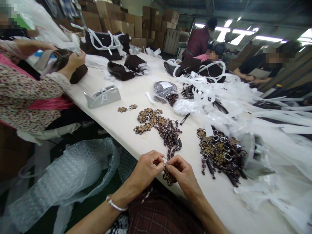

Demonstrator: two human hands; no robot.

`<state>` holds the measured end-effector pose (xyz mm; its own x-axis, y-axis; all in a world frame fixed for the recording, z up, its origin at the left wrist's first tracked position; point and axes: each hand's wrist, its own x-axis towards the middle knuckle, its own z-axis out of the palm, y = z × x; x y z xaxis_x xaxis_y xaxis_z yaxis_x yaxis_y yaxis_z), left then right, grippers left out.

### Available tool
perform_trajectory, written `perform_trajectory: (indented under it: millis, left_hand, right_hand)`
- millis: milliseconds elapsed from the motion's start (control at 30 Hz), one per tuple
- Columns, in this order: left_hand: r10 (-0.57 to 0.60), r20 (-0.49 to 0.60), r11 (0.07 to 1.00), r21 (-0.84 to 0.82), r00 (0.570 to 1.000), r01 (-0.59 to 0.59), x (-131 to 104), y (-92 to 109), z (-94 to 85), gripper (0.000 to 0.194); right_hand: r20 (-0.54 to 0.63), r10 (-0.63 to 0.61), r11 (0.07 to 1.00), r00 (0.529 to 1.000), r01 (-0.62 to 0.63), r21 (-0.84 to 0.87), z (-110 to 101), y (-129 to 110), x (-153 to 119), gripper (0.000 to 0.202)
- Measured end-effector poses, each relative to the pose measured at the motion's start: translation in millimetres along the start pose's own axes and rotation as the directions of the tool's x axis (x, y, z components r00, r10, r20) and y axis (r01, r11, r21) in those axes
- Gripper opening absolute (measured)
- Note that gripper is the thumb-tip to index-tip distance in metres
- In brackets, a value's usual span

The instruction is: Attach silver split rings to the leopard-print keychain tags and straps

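At the near table edge, my left hand [151, 165] pinches a silver key ring, and my right hand [181, 170] pinches the same ring from the other side. A leopard-print flower charm [168, 177] hangs below the ring, partly behind my right fingers. Dark beaded strands [172, 138] lie just beyond my fingertips, some reaching close to the ring. Behind them is a pile of leopard-print flower charms [148, 118]. One pair of flower charms on a ring [128, 108] lies apart to the left. To my right is a heap of keychains [216, 146] with flowers, rings and dark tassels.
A grey tape dispenser [103, 97] stands at the left table edge; another dispenser [253, 152] is at right. Bubble wrap [70, 172] hangs low on the left. White strips and plastic cover the right side. A co-worker's hands [70, 63] handle a dark bag; other people sit beyond.
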<state>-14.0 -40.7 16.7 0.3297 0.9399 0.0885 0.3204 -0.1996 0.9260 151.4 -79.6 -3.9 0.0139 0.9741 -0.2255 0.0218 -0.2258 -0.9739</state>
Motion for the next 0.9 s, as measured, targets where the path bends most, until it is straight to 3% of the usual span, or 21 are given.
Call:
perform_trajectory:
  millis: [567,767,900]
  left_hand:
    - [0.043,0.11,0.987,0.147,0.993,-0.059,0.2,-0.7,-2.0,0.016]
    - [-0.105,0.16,0.992,-0.057,0.982,0.115,-3.6,-7.8,-7.0,0.012]
    - [-0.189,0.192,0.96,-0.168,0.963,0.222,-2.3,-19.2,-12.4,0.01]
  right_hand:
    - [-0.054,-0.013,1.0,0.998,0.012,-0.017,0.0,2.8,2.6,0.024]
    - [-0.016,0.023,1.0,1.0,-0.023,-0.006,-14.9,6.9,7.4,0.028]
    - [-0.136,-0.062,0.973,0.989,0.03,-0.229,-37.9,10.5,15.6,0.022]
